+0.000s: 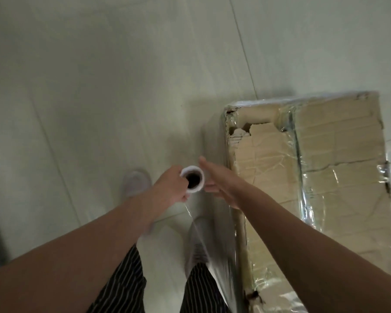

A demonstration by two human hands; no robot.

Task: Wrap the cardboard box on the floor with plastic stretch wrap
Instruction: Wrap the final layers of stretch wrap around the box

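Hands meet at the roll of stretch wrap (192, 180) in mid-frame: the left hand (169, 188) curls round its end, and the right hand (221, 181) lies straight-fingered along its side. Film (201, 251) trails down toward the partly wrapped cardboard box (330, 177) on the floor (99, 86) at right. Loose tension could bunch the film, and the box's torn corner might snag it.

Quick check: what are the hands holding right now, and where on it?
The left hand grips the stretch wrap roll round its upper end, just below the core opening. The right hand lies open beside the roll, fingers straight, gripping nothing.
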